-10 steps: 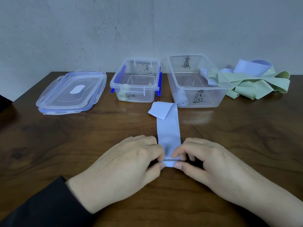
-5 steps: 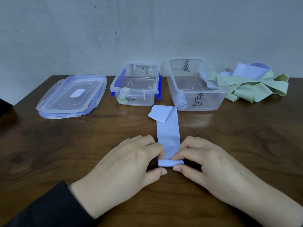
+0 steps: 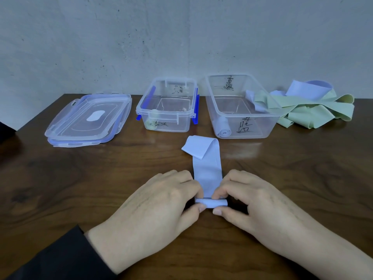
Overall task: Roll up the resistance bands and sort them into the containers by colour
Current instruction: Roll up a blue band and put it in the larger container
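the roll has thickened since a moment ago: our left hand and right hand pinch the lilac band on the table, mid-roll; next we judge it needs steady turns toward the right-hand container

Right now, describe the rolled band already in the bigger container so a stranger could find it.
On the wooden table, find the larger clear container right of the small blue-clipped container. In its near left corner lies a rolled pale blue band, spiral end facing you. Unlike the green roll next door, it is blue.
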Available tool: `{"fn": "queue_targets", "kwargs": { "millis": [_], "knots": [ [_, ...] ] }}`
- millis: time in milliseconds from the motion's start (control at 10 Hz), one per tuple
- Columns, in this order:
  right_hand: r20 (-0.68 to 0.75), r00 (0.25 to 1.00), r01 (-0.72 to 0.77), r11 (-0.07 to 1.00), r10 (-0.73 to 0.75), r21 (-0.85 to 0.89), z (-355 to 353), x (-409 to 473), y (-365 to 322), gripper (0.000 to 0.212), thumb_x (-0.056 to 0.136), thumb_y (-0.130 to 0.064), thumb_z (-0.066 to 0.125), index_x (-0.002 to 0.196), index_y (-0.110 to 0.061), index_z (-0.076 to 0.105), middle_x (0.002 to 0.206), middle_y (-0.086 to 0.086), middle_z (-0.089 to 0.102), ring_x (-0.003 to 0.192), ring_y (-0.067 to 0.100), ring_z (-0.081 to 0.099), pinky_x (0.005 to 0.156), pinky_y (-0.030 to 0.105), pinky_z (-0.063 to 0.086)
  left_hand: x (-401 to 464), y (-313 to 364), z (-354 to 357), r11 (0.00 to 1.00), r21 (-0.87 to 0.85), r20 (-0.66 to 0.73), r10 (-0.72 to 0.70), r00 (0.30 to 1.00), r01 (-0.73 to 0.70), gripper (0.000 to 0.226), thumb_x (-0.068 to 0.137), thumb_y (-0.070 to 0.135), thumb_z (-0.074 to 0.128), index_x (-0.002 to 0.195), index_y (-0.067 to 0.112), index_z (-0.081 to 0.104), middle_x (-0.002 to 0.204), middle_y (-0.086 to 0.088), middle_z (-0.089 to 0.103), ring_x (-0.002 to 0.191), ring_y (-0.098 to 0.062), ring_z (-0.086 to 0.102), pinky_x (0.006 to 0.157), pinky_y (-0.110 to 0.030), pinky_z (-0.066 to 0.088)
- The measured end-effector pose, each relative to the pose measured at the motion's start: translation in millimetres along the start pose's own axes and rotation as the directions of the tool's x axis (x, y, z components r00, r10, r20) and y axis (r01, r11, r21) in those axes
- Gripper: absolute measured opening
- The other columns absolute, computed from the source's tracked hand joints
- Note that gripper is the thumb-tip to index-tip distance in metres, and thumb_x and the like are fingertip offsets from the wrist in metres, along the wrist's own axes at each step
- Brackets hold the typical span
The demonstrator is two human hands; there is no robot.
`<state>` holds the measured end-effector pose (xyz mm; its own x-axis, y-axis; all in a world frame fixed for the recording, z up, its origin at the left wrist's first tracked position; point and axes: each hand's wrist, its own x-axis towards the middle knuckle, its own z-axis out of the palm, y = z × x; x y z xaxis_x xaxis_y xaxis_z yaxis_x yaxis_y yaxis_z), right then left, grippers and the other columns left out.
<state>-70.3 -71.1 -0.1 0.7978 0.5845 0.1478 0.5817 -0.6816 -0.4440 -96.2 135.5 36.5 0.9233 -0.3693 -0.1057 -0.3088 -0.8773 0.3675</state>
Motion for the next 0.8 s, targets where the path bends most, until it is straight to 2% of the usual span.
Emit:
{"fn": "queue_targets", "kwargs": {
  "millis": [100,200,300,400,500,700,800],
  "knots": [
    [0.003,1.000,0.014,1.000,-0.014,-0.011,2,0,1,0.018,0.091,-0.048,0.057,0.101,-0.037,0.067,0.096,-0.022,0.050,0.094,0.004,0.051,0.078,0.022,0.047,5,-21,14,0.980,0.107,-0.179,0.183,0.967,-0.165,0.019,0.082,0.055,0.049,0.091,0.039,0.054,0.085,0.019,0.050,0.075,-0.004,0.048,0.064,-0.019,0.046],
    [-0.003,1.000,0.012,1.000,-0.012,-0.007,1,0,1,0.033,0.090,-0.056,0.043,0.103,-0.037,0.068,0.094,-0.023,0.050,0.094,0.003,0.052,0.078,0.019,0.045,5,-27,19,0.983,0.087,-0.145,0.171,0.974,-0.160,0.018,0.084,0.053,0.043,0.087,0.039,0.054,0.083,0.019,0.049,0.073,-0.004,0.050,0.061,-0.023,0.048],
    [-0.029,1.000,-0.003,1.000,0.003,0.000,1,-1,2,0.029,0.086,-0.059,0.048,0.103,-0.041,0.063,0.092,-0.025,0.049,0.093,-0.002,0.049,0.076,0.015,0.042,7,-25,19,0.977,0.111,-0.185,0.202,0.962,-0.183,0.022,0.087,0.050,0.040,0.087,0.036,0.057,0.083,0.017,0.049,0.073,-0.005,0.049,0.063,-0.027,0.048],
    [-0.002,1.000,-0.012,1.000,0.012,0.006,1,-1,3,0.018,0.085,-0.050,0.064,0.100,-0.041,0.062,0.096,-0.024,0.051,0.097,0.002,0.050,0.079,0.017,0.043,9,-29,22,0.973,0.120,-0.190,0.218,0.957,-0.197,0.027,0.088,0.053,0.037,0.090,0.037,0.059,0.085,0.017,0.049,0.077,-0.006,0.050,0.067,-0.028,0.047],
    [-0.012,1.000,-0.002,1.000,0.002,-0.003,1,-1,3,0.013,0.088,-0.046,0.063,0.099,-0.040,0.065,0.097,-0.023,0.051,0.098,0.005,0.051,0.081,0.017,0.042,9,-29,23,0.973,0.104,-0.212,0.222,0.952,-0.204,0.032,0.081,0.061,0.039,0.094,0.039,0.058,0.088,0.019,0.050,0.080,-0.005,0.052,0.070,-0.027,0.048],
    [-0.009,1.000,0.024,1.000,-0.023,0.017,1,-1,3,0.024,0.088,-0.055,0.052,0.103,-0.040,0.064,0.097,-0.025,0.050,0.097,0.004,0.051,0.082,0.019,0.043,9,-30,25,0.966,0.122,-0.210,0.251,0.945,-0.229,0.022,0.087,0.053,0.042,0.091,0.038,0.058,0.086,0.018,0.049,0.078,-0.007,0.050,0.068,-0.030,0.048],
    [-0.001,1.000,0.023,1.000,-0.023,0.011,3,0,4,0.022,0.086,-0.053,0.054,0.101,-0.040,0.063,0.097,-0.025,0.050,0.096,0.003,0.050,0.081,0.021,0.044,8,-31,22,0.974,0.047,-0.244,0.227,0.943,-0.222,0.021,0.092,0.052,0.041,0.096,0.039,0.057,0.092,0.019,0.049,0.087,-0.006,0.051,0.077,-0.029,0.046]
  ]
}}
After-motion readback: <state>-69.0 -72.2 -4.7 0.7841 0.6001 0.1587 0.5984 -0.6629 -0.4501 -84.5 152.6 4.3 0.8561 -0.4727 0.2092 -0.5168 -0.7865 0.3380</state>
